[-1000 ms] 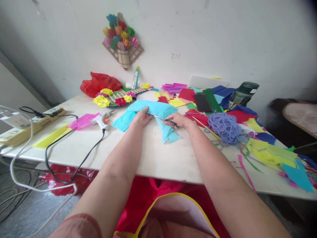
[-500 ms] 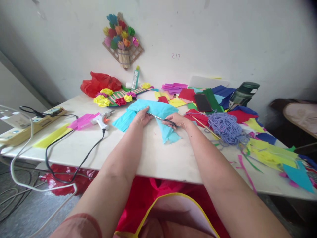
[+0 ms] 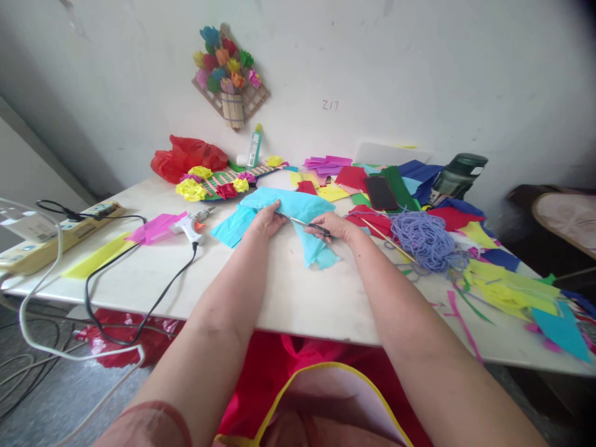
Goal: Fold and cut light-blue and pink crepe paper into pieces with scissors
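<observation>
A sheet of light blue crepe paper [image 3: 298, 200] lies in front of me at the middle of the table. My left hand [image 3: 269, 220] pinches its near edge, thumb on top. In my right hand [image 3: 334, 226] is a pair of scissors [image 3: 302, 223] with dark handles, the blades pointing left into the paper toward my left fingertips. A partly cut flap of the paper [image 3: 316, 251] hangs down below the blades. Another blue piece [image 3: 233, 226] rests on the table left of my left hand.
Left are a hot glue gun [image 3: 190, 230], its black cord and a power strip [image 3: 60, 236]. A flower-decorated panel [image 3: 228, 183] lies behind. To the right are a phone [image 3: 381, 193], purple yarn [image 3: 423, 239], a wooden stick [image 3: 388, 241], coloured paper scraps and a dark green bottle-like object [image 3: 459, 177].
Both hands and the scissors stay nearly where they were. The hanging flap of blue paper has shifted very slightly.
</observation>
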### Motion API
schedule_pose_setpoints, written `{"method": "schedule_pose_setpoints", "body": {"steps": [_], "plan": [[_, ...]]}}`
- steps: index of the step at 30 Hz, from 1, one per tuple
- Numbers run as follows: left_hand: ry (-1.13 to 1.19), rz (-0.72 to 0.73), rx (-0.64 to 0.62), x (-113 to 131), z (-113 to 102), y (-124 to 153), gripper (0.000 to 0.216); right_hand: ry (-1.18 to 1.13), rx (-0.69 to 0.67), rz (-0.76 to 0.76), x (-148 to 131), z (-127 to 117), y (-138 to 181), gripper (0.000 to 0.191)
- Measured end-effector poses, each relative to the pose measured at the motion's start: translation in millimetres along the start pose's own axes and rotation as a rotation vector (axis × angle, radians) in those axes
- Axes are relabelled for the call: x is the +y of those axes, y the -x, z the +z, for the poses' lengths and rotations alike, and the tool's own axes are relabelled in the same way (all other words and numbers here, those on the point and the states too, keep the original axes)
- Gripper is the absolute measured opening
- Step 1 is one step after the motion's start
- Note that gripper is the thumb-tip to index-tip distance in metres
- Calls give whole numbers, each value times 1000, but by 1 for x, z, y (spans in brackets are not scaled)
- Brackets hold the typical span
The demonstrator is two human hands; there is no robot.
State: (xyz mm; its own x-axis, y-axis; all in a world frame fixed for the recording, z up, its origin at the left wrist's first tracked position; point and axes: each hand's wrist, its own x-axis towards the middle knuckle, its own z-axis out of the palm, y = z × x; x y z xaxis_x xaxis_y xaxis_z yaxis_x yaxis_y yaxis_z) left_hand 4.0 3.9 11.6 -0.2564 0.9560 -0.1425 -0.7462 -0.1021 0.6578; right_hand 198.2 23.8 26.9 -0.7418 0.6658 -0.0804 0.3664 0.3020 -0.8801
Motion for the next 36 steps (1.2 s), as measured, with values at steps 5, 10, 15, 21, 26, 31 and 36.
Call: {"method": "schedule_pose_setpoints", "body": {"steps": [5,10,15,21,26,31,36], "plan": [[-2,4,8,0,0,-1,19,8,7,-6,0,0,0,32],[5,6,-5,-1,-1,-3,20,11,12,-26,2,-1,-1,32],[4,6,9,-1,-2,-3,18,-14,13,-37,3,-1,-3,33],[-10,2,26,0,0,-1,15,-24,-13,12,-3,0,3,34],[-17,-13,17,0,0,1,14,-43,-18,49,-4,1,3,38],[-26,-12,5,-1,0,0,13,-52,-9,54,-6,3,4,39],[-36,-14,3,-1,1,1,14,-30,8,54,-7,3,4,40]]}}
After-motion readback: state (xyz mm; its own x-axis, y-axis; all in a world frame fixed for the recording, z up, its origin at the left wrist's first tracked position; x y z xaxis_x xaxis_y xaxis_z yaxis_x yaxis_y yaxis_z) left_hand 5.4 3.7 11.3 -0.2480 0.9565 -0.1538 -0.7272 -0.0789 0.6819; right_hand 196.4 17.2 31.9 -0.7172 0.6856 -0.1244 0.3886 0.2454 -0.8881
